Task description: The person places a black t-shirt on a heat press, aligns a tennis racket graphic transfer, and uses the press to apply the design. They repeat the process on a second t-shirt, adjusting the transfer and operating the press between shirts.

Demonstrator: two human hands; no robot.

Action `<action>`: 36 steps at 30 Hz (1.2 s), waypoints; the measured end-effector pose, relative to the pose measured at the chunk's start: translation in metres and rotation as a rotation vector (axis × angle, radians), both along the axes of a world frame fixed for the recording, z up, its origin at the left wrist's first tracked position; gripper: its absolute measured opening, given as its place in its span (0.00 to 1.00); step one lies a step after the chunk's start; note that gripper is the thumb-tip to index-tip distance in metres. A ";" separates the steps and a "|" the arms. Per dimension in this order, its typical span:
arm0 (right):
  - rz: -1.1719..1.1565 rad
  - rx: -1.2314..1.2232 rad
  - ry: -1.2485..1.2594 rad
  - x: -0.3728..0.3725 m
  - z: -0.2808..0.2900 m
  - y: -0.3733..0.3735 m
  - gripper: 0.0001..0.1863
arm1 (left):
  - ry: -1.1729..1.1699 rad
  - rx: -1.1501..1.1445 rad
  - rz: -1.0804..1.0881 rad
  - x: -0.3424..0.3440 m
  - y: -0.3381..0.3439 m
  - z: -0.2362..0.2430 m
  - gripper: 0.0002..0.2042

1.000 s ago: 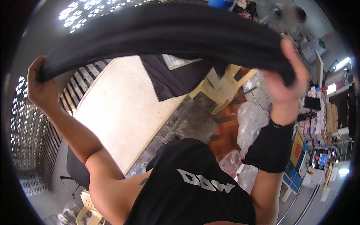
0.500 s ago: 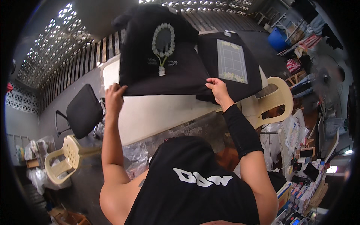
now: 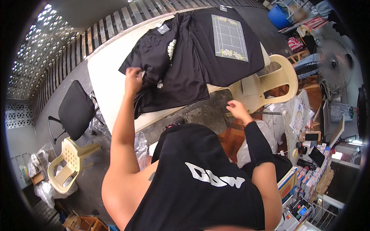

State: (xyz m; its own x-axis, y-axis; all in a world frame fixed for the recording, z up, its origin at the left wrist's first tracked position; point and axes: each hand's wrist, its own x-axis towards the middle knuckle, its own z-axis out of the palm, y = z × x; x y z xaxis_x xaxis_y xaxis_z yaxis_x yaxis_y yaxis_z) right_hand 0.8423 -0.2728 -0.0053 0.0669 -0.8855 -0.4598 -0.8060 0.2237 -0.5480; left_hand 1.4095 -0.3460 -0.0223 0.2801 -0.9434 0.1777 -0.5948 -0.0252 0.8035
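Observation:
A black T-shirt (image 3: 181, 82) lies rumpled on the white table, its printed white flower design (image 3: 170, 50) partly lost in a fold. My left hand (image 3: 133, 81) is at the shirt's left side, its fingers closed on the fabric; the fingertips are slightly blurred. Away from the cloth, my right hand (image 3: 239, 110) hovers past the table's near edge, fingers loosely bent and apart, holding nothing. To the right of the shirt, a second black shirt (image 3: 250, 67) is spread flat, bearing a grey court-like print (image 3: 230, 38) with floral borders.
The white table (image 3: 104, 77) reaches toward a slatted wall. A cream plastic chair (image 3: 283, 77) stands at its right end. On the left are a black office chair (image 3: 77, 109) and another cream chair (image 3: 65, 169). A fan (image 3: 333, 63) stands at right, above cluttered boxes.
The first shirt has dropped from being held up by both hands and now lies on the table. My right hand has let go and moved nearer; my left has moved slightly right.

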 end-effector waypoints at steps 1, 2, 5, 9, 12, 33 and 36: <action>-0.040 0.020 0.017 -0.025 0.005 0.017 0.22 | -0.296 -0.049 0.052 0.014 -0.027 -0.005 0.12; -0.045 -0.042 0.088 -0.048 0.007 0.037 0.21 | -0.329 0.043 0.253 0.021 -0.047 -0.014 0.18; -0.147 -0.019 0.255 -0.116 0.009 0.111 0.16 | -0.349 0.599 0.423 0.046 -0.087 -0.043 0.31; -0.469 0.064 0.326 -0.163 -0.022 0.258 0.11 | -0.476 0.721 0.119 0.123 -0.150 -0.044 0.12; -0.836 0.323 0.160 -0.161 -0.053 0.386 0.07 | -0.040 0.426 0.813 0.196 -0.188 -0.004 0.19; -1.137 0.351 -0.346 -0.066 -0.040 0.303 0.15 | -0.676 0.461 -0.038 -0.122 0.132 -0.038 0.40; -1.095 0.245 -0.307 -0.065 -0.037 0.280 0.14 | -0.672 0.509 -0.097 -0.126 0.150 -0.026 0.40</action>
State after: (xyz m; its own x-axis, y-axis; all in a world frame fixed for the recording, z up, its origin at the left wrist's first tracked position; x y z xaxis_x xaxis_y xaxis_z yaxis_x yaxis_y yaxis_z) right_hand 0.7769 0.0067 -0.0419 -0.5402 -0.4285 -0.7243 0.0432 0.8454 -0.5323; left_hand 1.2830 -0.1960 -0.0481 0.1805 -0.9678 -0.1752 -0.9600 -0.2121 0.1829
